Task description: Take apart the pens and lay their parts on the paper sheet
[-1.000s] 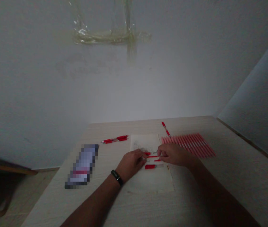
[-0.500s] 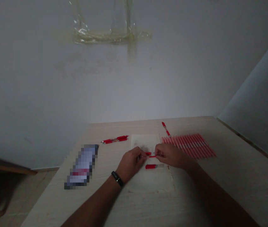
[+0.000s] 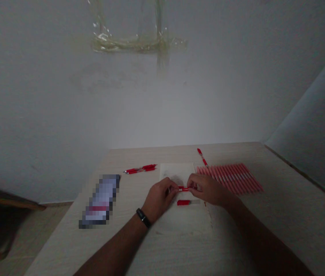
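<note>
Over a pale sheet, my left hand and my right hand face each other with fingers pinched. Between the fingertips runs a thin red pen part, gripped from both sides; its ends are hidden by the fingers. I cannot make out whether it is one piece or two. Just in front of the hands, a pen piece with a red end and a clear end lies on the sheet. Right of my right hand is a row of several red refills or thin pens, lying side by side.
On the table, red pens lie at the back left and one more red pen at the back, touching or near the row. A blurred-out phone-like object rests on the left. A wall stands behind.
The fingertips have come slightly closer together, and the red part between them shows less separated than before. The view has shifted a little; the other things lie as they were.
</note>
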The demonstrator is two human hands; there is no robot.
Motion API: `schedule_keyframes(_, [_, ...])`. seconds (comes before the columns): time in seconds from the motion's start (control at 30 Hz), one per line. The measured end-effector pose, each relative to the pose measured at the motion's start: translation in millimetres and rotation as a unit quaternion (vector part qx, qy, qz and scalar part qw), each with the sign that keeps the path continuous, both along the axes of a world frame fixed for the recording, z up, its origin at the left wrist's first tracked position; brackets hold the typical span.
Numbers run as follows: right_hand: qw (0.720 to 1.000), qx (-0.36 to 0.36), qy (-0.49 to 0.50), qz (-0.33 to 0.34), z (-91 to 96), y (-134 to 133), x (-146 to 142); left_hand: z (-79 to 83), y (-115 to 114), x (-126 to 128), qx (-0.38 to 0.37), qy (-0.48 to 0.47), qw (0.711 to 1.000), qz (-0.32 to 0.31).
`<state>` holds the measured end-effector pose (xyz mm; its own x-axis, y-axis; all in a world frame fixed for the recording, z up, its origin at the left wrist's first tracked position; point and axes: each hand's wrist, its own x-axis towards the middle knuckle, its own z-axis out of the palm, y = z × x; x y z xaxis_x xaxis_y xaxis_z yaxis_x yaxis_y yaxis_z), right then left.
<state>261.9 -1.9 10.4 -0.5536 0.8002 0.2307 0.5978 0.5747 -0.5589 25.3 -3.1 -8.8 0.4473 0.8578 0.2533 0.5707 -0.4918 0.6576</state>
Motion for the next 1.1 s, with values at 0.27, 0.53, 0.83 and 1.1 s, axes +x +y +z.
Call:
schedule_keyframes(0.27, [1.000, -0.003, -0.002, 0.010, -2.5, 0.3, -0.4, -0.4, -0.9, 0.5, -0.001, -0.010, 1.000, -0.013])
schedule_keyframes(0.53, [1.000, 0.013, -0.007, 0.004, -4.0, -6.0, -13.5, -1.7, -2.1, 2.7, -0.007, -0.009, 1.000, -0.012])
schedule_keyframes(0.83, [0.999, -0.019, 0.043, 0.009, -3.8, -6.8, -19.5, -0.5, -1.9, 1.5, -0.013, -0.021, 1.000, 0.001])
schedule_keyframes(1.1, [0.999, -0.003, 0.048, 0.004, -3.1, -9.0, -22.4, -3.0, -0.9, 1.8, -0.032, -0.055, 0.998, -0.003])
